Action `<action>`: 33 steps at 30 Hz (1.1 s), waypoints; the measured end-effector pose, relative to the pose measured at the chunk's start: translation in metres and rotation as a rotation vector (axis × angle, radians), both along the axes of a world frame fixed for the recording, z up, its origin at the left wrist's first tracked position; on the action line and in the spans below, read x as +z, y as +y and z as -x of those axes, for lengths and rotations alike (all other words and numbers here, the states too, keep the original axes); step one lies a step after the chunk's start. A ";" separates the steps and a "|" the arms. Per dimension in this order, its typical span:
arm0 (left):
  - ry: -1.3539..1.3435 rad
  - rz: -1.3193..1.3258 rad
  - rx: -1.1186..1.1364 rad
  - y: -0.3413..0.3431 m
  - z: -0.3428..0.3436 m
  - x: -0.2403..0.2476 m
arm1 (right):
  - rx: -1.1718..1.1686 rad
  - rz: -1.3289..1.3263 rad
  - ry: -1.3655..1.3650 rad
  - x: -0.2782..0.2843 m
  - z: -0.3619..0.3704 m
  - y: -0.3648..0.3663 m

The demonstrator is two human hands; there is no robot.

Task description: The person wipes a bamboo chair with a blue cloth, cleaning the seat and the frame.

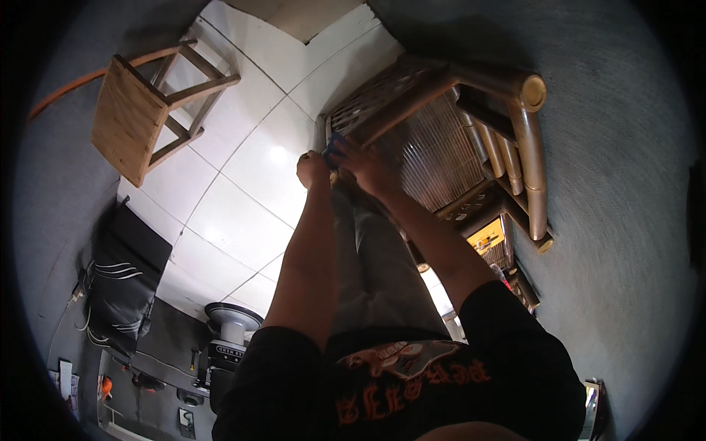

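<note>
Both my arms reach forward to the near left corner of a brown bamboo bench [434, 147]. My left hand [313, 170] is closed into a fist beside the bench's end, and whatever it may hold is hidden. Close to its right, my right hand [364, 167] has its fingers bent over a small dark blue thing [335, 145], which looks like a cloth. That blue thing lies between the two hands, against the end of the bamboo rail. Its full shape is covered by my fingers.
A wooden stool [132, 121] stands at the left on white floor tiles [243, 154]. Nearer me are a black covered box-like thing [129, 272] and a white-and-black appliance [232, 327]. Grey walls rise on both sides. More bamboo furniture [518, 283] stands at right.
</note>
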State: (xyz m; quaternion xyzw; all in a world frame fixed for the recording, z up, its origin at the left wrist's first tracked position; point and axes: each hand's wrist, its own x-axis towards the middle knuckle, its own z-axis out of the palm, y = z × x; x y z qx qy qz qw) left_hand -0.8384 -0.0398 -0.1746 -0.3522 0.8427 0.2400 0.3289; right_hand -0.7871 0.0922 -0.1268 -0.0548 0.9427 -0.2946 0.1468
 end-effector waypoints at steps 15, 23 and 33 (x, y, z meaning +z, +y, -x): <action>0.228 0.103 -0.384 0.003 -0.020 0.008 | -0.496 -0.372 0.112 -0.031 0.014 0.119; 0.305 0.126 -0.387 0.002 -0.021 0.002 | -0.094 -0.145 -0.102 -0.015 -0.019 -0.019; 0.412 0.120 -0.431 -0.007 -0.024 -0.001 | -0.496 -0.276 0.043 -0.039 0.014 0.151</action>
